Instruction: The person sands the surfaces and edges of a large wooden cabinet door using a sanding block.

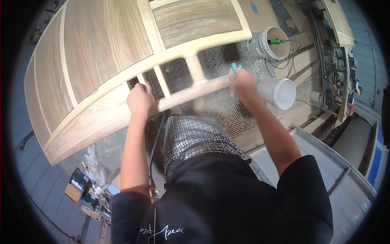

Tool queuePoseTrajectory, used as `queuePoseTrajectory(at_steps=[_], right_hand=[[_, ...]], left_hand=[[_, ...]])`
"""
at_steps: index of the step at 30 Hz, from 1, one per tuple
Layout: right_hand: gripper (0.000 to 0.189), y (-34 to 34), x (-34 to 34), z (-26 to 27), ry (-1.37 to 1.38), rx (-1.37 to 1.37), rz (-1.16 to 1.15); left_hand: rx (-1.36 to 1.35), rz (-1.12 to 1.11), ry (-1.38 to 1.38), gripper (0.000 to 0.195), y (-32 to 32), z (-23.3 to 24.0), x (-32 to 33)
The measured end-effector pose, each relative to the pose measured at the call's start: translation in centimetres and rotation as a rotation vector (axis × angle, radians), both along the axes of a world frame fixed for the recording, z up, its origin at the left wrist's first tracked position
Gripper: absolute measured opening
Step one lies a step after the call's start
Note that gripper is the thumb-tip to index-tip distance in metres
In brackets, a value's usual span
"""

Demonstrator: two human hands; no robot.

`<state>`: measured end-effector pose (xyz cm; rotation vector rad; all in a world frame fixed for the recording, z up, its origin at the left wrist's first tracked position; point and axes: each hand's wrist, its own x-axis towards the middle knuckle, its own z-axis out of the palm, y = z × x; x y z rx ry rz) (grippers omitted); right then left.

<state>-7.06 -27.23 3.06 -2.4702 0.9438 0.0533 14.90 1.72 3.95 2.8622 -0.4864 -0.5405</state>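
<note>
A large wooden panel piece (103,39) lies before me, with brown-grained boards set in a pale wood frame. Along its near side runs a rounded wooden rail (195,91), joined to the frame by a thick turned post (195,68) and thinner spindles (162,80). My left hand (140,99) is closed around the rail's left part, its fingers beside a spindle. At the rail's right end, my right hand (242,84) grips a small turquoise item (234,67). That hand is blurred and covers most of the item, so its kind cannot be told.
Right of the rail stand a white plastic bucket (257,45) holding a green-ended tool (274,41) and a second white bucket (268,91). Patterned matting (219,105) covers the floor. A dark hose (156,143) runs beside my legs. Boxes and a plastic bag (97,164) lie lower left.
</note>
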Motion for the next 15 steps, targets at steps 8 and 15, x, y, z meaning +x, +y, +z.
queuePoseTrajectory(at_steps=[8, 15], right_hand=[[0.027, 0.1, -1.4, -0.5, -0.118, 0.016, 0.012], [0.023, 5.9, 0.7, 1.0, -0.102, 0.065, 0.009]], left_hand=[[0.040, 0.058, 0.123, 0.048, -0.1, -0.4, 1.6], [-0.339, 0.009, 0.209, 0.033, 2.5, -0.9, -2.3]])
